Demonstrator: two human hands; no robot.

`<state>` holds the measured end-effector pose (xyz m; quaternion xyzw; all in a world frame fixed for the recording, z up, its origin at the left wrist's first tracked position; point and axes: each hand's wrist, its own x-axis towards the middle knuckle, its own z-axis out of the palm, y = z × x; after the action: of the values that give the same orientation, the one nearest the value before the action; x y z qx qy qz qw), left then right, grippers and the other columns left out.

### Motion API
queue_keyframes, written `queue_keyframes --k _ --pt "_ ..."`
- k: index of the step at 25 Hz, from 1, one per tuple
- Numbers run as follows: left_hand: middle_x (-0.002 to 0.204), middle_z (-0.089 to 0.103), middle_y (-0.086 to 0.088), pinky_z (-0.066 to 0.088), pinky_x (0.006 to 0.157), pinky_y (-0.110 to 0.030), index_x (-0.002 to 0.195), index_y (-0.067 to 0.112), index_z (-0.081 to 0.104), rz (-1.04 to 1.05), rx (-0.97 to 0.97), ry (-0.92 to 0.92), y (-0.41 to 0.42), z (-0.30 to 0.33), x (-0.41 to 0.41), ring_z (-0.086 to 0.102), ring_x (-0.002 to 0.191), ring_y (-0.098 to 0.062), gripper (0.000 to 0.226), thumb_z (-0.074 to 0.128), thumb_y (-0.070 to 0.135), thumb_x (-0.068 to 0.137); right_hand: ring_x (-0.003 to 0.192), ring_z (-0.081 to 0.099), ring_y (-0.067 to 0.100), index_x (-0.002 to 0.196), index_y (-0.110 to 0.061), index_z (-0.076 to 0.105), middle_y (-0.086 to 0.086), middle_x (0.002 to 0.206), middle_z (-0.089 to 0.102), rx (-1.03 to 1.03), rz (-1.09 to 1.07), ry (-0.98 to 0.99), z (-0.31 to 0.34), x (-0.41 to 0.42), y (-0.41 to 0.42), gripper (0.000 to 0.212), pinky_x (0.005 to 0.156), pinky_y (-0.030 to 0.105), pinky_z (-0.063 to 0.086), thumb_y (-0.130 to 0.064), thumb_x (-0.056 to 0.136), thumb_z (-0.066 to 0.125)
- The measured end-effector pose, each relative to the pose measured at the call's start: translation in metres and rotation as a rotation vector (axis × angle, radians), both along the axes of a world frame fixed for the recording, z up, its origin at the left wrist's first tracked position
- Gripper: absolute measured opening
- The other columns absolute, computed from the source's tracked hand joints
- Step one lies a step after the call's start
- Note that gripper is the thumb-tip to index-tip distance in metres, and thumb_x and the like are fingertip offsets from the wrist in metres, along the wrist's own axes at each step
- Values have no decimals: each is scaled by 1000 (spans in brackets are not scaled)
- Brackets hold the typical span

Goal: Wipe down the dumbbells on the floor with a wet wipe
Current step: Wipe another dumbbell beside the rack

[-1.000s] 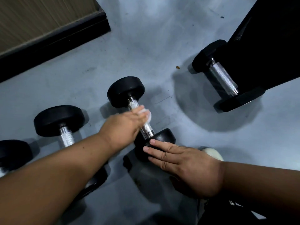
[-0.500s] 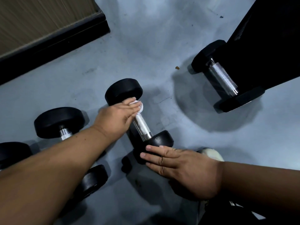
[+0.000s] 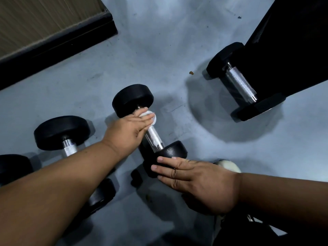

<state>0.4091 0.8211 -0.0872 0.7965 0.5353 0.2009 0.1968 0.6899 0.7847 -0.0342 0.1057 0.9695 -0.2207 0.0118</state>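
A black round-headed dumbbell (image 3: 154, 139) with a knurled chrome handle lies on the grey floor in the middle. My left hand (image 3: 127, 132) holds a white wet wipe (image 3: 149, 116) against the far end of the handle, next to the far head. My right hand (image 3: 191, 176) rests with straight fingers on the near head, steadying it. A second dumbbell (image 3: 62, 132) lies to the left, partly hidden by my left forearm. A third dumbbell (image 3: 241, 84) lies at the right, beside a black frame.
The head of another dumbbell (image 3: 12, 167) shows at the left edge. A black skirting board (image 3: 58, 43) runs along the wall at top left. A black equipment frame (image 3: 287, 47) fills the top right. A white shoe toe (image 3: 229, 166) sits behind my right wrist.
My left hand slid the wipe up the handle from near the middle to the far head. The dumbbell shifted slightly. My right hand stayed on the near head.
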Motion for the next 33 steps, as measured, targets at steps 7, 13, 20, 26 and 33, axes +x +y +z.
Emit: queue_keyframes --k 7,13,20,26,33 --pt "140 65 7 43 113 -27 134 19 70 -204 -30 7 -12 -4 -6 50 140 -8 41 47 24 100 163 9 26 155 1 44 14 171 26 -15 1 -3 3 -2 0 72 132 34 6 -16 89 66" --pt "141 65 3 45 109 -25 131 19 71 -33 13 -24 -27 -12 6 49 141 -11 41 61 8 92 163 8 29 159 1 38 16 173 18 -50 -143 -14 3 11 3 82 128 42 27 -17 86 72" --pt "141 64 6 43 114 -31 132 21 70 62 -7 -86 -11 -10 -24 50 140 -7 40 49 28 99 163 2 22 160 -2 36 11 175 16 -155 -85 -32 6 -4 3 83 132 30 10 -13 85 69" --pt "138 66 7 48 109 -27 130 17 72 -284 13 -3 -44 -7 -5 54 138 -15 35 55 20 99 163 2 21 160 -1 37 10 174 18 -180 -74 -37 7 -8 1 83 132 29 7 -14 84 69" --pt "133 69 5 44 109 -22 124 19 76 19 1 -26 -29 -8 -3 56 135 -13 35 53 24 97 163 2 20 160 -2 38 8 174 18 -199 -58 -48 6 -9 4 81 131 27 5 -13 85 68"
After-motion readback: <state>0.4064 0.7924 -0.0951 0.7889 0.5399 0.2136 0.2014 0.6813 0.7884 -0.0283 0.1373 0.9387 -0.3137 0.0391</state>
